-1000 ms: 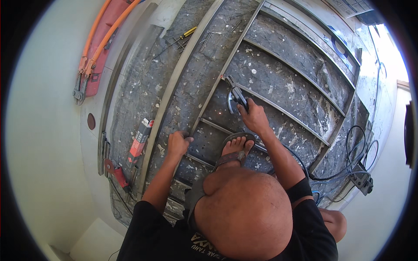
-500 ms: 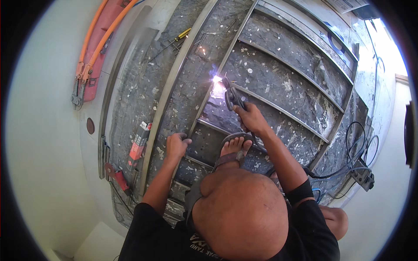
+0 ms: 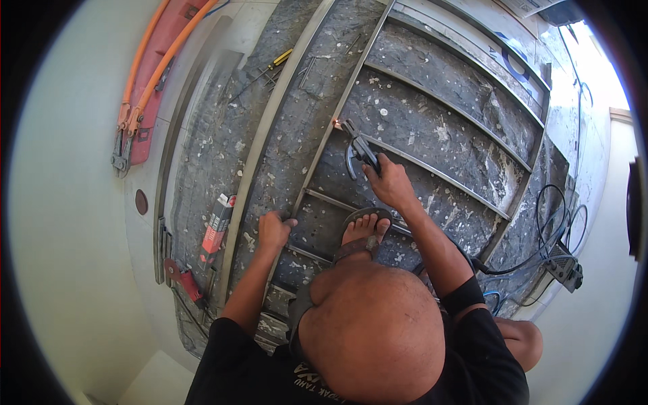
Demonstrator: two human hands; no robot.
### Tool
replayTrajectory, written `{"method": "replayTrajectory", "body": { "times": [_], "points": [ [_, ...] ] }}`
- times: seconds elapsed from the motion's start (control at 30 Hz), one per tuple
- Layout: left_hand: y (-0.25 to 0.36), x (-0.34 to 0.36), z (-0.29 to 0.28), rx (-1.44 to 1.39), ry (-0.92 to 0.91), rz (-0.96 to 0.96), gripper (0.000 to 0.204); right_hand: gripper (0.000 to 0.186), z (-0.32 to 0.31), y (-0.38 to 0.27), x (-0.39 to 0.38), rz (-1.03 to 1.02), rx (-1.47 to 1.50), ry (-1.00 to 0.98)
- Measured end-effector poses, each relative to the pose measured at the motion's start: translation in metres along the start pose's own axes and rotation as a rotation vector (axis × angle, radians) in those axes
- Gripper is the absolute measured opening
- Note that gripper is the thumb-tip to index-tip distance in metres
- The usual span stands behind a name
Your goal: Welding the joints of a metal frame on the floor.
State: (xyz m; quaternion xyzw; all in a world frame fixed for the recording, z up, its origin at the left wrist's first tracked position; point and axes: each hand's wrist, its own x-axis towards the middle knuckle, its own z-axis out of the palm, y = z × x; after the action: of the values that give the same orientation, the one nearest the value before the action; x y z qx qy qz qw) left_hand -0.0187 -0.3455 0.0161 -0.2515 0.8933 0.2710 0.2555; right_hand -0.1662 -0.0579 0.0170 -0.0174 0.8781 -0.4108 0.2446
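Observation:
My right hand [image 3: 391,183] is closed around the handle of a welding electrode holder [image 3: 365,150]. Its jaw end is beside a joint of a ladder-like metal frame [image 3: 432,165], where a small orange glow [image 3: 336,123] shows on the rail. A stub of electrode is too small to make out clearly. My left hand [image 3: 274,230] is closed on the frame's left side rail, nearer to me, with its thumb pointing right. My sandalled foot [image 3: 365,228] is between the two hands, over a crossbar.
At the left are a red and black box [image 3: 216,229], an angle grinder [image 3: 187,280], a long metal bar [image 3: 260,145] and orange-handled bolt cutters [image 3: 138,108]. A yellow-handled screwdriver [image 3: 280,59] lies farther off. Cables run to a dark machine [image 3: 564,268] at the right. A paint-spotted sheet [image 3: 398,108] covers the floor.
The bright arc and its sparks have gone out, leaving a small orange glow at the joint. The electrode holder has tilted and shifted slightly. My left hand has stayed on the rail.

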Motion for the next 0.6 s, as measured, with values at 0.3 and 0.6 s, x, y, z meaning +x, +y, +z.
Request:
{"method": "replayTrajectory", "body": {
  "times": [0.3,0.6],
  "points": [
    [0.0008,0.0,-0.0009,0.036,0.007,0.015,0.036,0.036,0.0091,0.0064,0.003,-0.034,0.009,0.006],
    [-0.0023,0.0013,0.0014,-0.005,0.007,-0.019,0.036,0.035,0.0106,0.0064,0.0028,0.007,0.011,0.006]
  ]
}}
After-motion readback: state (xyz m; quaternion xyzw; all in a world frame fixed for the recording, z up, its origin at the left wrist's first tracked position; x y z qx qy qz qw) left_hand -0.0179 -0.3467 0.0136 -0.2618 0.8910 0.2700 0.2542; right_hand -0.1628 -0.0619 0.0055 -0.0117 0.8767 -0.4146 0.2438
